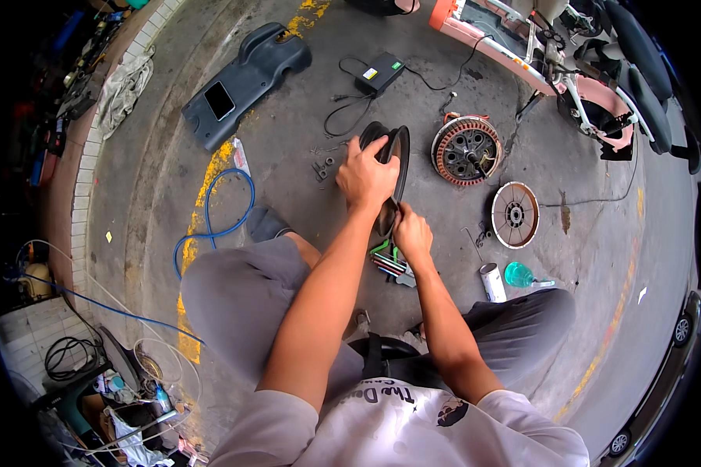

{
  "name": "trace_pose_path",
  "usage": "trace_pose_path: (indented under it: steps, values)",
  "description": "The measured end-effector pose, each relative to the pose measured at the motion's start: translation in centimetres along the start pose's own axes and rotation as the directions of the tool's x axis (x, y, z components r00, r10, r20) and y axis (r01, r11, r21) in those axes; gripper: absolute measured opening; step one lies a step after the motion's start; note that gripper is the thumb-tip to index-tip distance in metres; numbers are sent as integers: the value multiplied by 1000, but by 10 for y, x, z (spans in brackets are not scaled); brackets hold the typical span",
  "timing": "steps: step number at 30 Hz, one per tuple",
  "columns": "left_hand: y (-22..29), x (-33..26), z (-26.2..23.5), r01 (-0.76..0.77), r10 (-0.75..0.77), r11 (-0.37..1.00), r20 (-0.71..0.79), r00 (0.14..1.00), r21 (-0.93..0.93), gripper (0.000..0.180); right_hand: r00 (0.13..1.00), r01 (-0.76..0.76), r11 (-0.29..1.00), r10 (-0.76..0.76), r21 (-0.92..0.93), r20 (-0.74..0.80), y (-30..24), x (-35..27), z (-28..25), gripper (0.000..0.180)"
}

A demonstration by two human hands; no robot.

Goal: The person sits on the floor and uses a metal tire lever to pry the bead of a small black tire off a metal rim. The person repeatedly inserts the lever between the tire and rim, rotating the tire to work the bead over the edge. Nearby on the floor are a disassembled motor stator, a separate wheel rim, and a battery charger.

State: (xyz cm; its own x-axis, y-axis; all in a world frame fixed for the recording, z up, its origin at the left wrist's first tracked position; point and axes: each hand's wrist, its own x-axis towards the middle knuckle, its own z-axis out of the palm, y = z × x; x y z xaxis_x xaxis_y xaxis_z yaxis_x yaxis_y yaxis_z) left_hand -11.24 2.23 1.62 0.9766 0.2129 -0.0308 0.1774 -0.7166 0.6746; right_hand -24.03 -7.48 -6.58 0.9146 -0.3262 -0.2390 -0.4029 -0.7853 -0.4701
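A dark wheel rim stands on edge in front of me, above the concrete floor. My left hand is closed over its upper left side, with the fingers wrapped around the flange. Lower down, my right hand pinches the rim's near right edge; whether it also holds something small is hidden. Just below the rim lie green-handled pliers and a row of slim hand tools. To the right rests a hub motor stator with copper windings, and beyond it a round motor cover.
A pink scooter stands at the far right. A grey plastic body panel and black charger lie ahead. Small hardware and a blue hose are left; a spray can and green bottle sit right.
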Motion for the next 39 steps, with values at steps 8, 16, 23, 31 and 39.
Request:
trace_pose_path:
  steps: [8,16,23,31,39]
  values:
    - [-7,10,-12,54,-54,998,-13,998,-15,45,1000,-5,1000,5,-12,1,-7,-43,-3,35]
    - [-21,9,-21,116,-120,988,-30,992,-100,46,999,15,1000,-15,-12,34,-12,-60,-4,35]
    - [-8,-5,-5,-9,14,995,47,999,-99,48,987,133,991,-134,16,86,-6,15,12,39]
    - [9,-1,2,1,9,995,108,994,-95,50,999,34,999,-32,41,-35,11,15,13,36]
    - [6,1,5,-43,51,995,99,994,-85,47,989,-119,993,118,-4,93,-9,-52,-3,39]
